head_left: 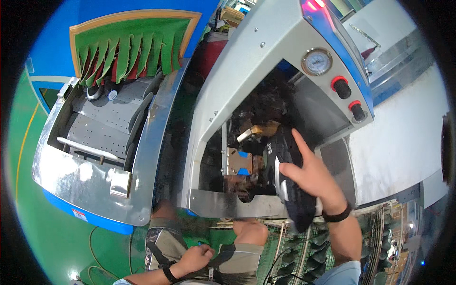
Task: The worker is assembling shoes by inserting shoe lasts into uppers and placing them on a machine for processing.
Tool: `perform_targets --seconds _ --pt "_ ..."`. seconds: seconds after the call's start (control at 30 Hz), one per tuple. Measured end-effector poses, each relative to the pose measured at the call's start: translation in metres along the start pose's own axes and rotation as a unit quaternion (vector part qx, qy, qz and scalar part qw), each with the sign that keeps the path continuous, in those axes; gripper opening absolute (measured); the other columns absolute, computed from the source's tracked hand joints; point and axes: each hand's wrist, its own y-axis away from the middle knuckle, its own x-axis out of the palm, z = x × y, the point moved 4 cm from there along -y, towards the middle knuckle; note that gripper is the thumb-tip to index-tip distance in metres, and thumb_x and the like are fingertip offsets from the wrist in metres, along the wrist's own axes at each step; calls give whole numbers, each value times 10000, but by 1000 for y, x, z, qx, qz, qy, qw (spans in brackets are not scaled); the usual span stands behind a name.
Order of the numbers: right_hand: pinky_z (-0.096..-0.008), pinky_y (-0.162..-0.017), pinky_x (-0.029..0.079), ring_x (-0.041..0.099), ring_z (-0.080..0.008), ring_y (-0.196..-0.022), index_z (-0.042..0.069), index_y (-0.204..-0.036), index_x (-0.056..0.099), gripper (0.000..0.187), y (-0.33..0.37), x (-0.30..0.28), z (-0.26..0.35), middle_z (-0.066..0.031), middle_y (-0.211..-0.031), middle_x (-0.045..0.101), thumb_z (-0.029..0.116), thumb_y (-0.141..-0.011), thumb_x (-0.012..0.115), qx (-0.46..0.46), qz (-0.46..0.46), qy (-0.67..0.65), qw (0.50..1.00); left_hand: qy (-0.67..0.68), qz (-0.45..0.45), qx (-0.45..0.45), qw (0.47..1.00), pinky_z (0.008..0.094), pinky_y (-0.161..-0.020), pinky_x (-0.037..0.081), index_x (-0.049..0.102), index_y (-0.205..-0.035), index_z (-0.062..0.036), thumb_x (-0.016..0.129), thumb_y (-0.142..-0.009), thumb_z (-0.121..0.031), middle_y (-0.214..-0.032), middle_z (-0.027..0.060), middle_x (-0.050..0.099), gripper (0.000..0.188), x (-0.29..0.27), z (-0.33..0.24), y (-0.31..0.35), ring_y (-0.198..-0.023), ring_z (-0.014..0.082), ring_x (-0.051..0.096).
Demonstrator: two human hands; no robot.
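A black shoe (pixel 292 197) with a white side stripe stands on end at the mouth of a grey machine (pixel 259 47). My right hand (pixel 316 173) is closed round it, with the thumb over the white stripe and a finger stretched along the upper side. Beside the shoe, inside the opening, sits a metal block with blue pads (pixel 240 161). A yellow-and-white part (pixel 254 132) shows just above that block. Low over my lap, my left hand (pixel 195 259) has its fingers curled in. A small blue bit shows at its fingertips; what it is, I cannot make out.
On the machine's front are a round gauge (pixel 317 61) and two black knobs with red collars (pixel 340 87). A conveyor (pixel 102 116) with grey plates runs at the left beneath a green strip curtain (pixel 128 50). Wire racks holding dark pieces (pixel 318 254) stand at lower right.
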Motion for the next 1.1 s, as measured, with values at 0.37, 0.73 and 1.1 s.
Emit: perform_targets --seconds 0.37,0.73,1.1 --pt "-471 -975 462 582 -466 -1111 108 -1588 311 873 23 27 -2 -321 -1217 566 197 -819 716 -46 -206 12 977 -19 -56 77 995 512 -762 515 684 -1036 -28 536 -995 -387 -870 228 695 391 4 -14 9 -842 431 672" --pt "-492 -1018 463 557 -481 -1214 97 -1574 284 862 34 39 9 -307 -1360 545 247 -841 714 -9 -275 -38 961 -42 -231 253 938 479 -682 486 630 -893 8 589 -980 -271 -793 227 614 295 -48 -140 53 -769 434 611" --pt "-476 -938 514 621 -434 -1179 -12 -1556 252 1179 75 37 -1 -287 -1270 641 518 -686 846 42 -241 -81 966 -327 -455 441 701 465 -790 555 722 -1042 -64 659 -890 -408 -1011 151 677 382 -73 -412 -27 -962 361 667"
